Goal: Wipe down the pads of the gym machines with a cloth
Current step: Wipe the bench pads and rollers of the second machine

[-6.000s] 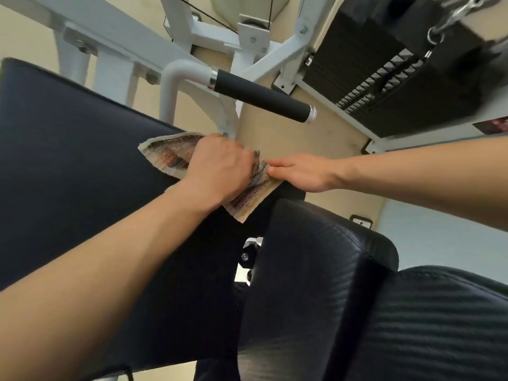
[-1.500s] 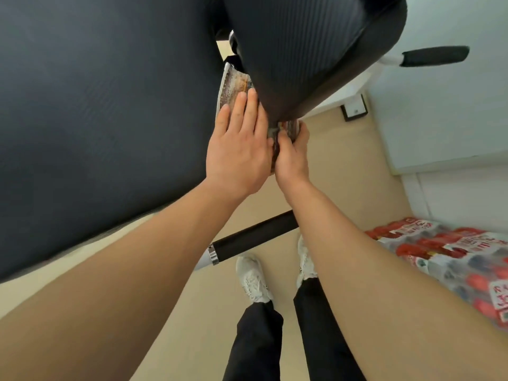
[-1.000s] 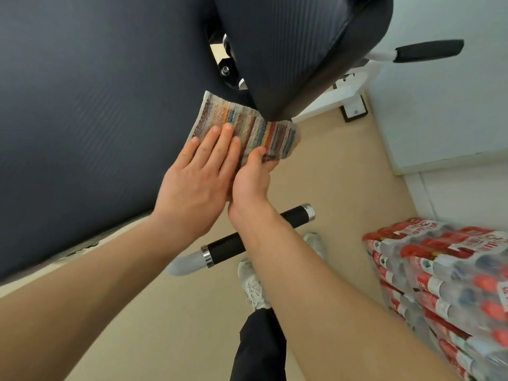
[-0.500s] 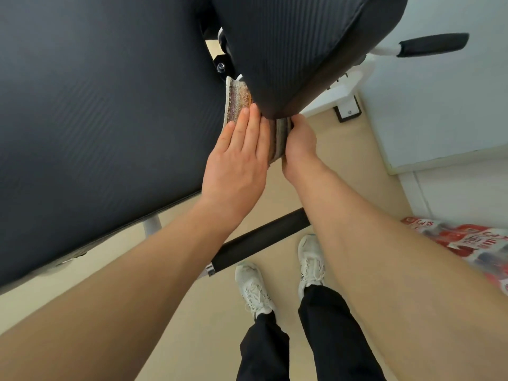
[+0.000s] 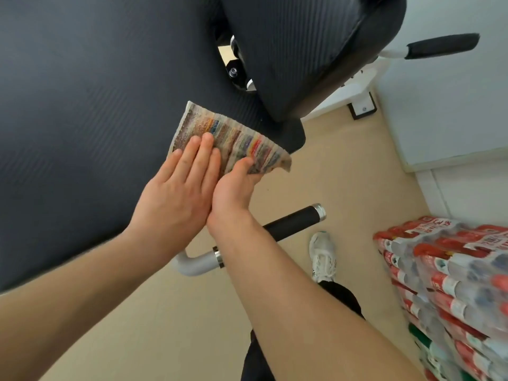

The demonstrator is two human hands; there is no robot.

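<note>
A multicoloured striped cloth (image 5: 233, 138) lies flat against the lower edge of a large black back pad (image 5: 96, 105). My left hand (image 5: 178, 188) presses on the cloth's left part with flat, straight fingers. My right hand (image 5: 236, 185) grips the cloth's lower right corner, with its thumb on top of the cloth and its fingers hidden beneath. A second black pad (image 5: 297, 45), the seat, juts out above and to the right of the cloth.
A black-gripped handle (image 5: 291, 220) on a white bar sticks out below my wrists. Another handle (image 5: 442, 46) is at the upper right by the pale wall. Shrink-wrapped packs of bottles (image 5: 453, 284) stand at the right. My shoe (image 5: 323, 254) is on the beige floor.
The cloth has come down out of the gap under the seat pad and lies spread on the back pad's lower edge. Both hands have moved down and left with it.
</note>
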